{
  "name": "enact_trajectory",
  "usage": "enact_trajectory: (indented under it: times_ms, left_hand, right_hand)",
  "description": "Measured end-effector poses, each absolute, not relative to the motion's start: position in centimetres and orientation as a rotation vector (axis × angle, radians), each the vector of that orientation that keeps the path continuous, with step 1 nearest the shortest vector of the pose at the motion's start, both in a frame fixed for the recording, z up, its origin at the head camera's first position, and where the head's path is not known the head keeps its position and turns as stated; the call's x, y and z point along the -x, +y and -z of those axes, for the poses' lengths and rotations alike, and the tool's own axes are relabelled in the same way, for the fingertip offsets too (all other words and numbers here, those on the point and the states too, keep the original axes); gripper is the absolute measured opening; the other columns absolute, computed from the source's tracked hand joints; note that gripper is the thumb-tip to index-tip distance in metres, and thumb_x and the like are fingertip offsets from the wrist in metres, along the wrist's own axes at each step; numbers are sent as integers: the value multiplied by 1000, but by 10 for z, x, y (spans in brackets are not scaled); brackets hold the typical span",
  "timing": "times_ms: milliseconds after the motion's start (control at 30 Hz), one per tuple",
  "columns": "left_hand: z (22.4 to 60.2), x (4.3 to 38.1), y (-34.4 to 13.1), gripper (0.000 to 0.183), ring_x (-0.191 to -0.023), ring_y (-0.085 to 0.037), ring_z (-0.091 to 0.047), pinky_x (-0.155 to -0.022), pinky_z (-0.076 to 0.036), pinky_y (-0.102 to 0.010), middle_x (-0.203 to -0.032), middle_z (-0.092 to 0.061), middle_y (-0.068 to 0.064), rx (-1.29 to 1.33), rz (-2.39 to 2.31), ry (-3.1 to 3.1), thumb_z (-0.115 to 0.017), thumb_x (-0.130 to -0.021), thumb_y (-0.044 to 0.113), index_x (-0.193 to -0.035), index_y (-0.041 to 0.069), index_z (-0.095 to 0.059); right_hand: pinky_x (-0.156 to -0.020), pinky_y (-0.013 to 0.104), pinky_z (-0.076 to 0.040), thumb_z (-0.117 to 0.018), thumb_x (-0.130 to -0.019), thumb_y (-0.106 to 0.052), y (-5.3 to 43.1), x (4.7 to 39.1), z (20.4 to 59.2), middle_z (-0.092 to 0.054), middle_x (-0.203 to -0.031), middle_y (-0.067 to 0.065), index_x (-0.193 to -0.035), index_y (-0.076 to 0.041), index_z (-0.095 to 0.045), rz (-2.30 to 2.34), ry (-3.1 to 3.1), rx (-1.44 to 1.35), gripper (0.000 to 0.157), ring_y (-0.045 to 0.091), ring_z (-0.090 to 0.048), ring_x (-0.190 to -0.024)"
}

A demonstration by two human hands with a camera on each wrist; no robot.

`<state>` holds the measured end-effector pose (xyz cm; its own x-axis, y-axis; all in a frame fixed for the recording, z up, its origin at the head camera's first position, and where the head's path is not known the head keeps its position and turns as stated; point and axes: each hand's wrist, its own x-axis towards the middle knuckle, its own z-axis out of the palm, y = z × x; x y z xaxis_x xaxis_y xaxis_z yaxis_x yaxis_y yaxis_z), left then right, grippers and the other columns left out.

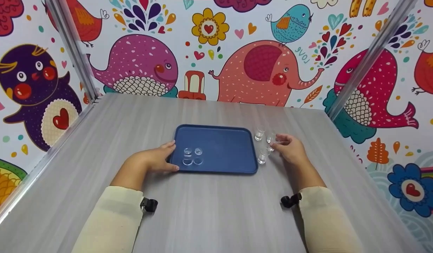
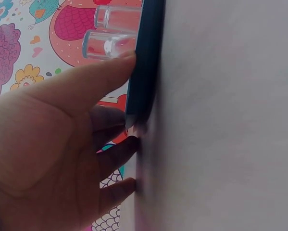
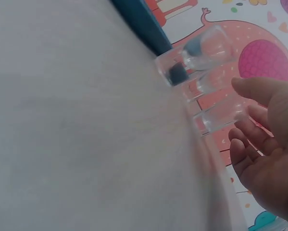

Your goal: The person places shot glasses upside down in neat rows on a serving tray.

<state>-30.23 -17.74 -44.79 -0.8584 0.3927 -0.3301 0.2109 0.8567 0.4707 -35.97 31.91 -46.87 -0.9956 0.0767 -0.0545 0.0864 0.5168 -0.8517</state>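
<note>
Clear, thick-bottomed glasses (image 1: 262, 160) stand right of the blue tray (image 1: 225, 151), beside the right hand (image 1: 290, 150), its thumb and fingers apart; the left hand (image 1: 156, 159), fingers spread, touches the tray's edge.

Left-wrist view: blue rectangular tray (image 2: 147, 57) cut off at top; its rim hides two clear cylindrical cups' (image 2: 103, 44) lower ends. Right grip (image 3: 276, 161): cropped by right edge; cup contact unclear.

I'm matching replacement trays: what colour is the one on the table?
Plain blue tray, clearest in the head view.
</note>
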Motion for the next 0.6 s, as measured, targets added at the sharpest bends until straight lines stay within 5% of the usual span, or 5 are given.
enact_trajectory:
  times_ms: [167,600]
  left_hand:
    - [449,302,-177,99,-168,-43,-13,-135,-17,-62,-183,-7,-12,-437,-593,2605,-72,-100,47,-171,2,-19]
    - [449,302,-177,98,-168,-42,-11,-135,-16,-62,-183,-6,-9,-409,-601,2607,-72,-101,47,-171,5,-19]
  right_hand:
    - [-68,19,-54,-82,-94,-23,319,362,481,-72,-115,8,-138,1,-66,1475,2805,-117,53,6,-62,-90]
    - [-87,26,-49,-76,-97,-24,318,361,486,-73,-121,18,-132,-1,-71,1235,2932,-94,43,26,-64,-107]
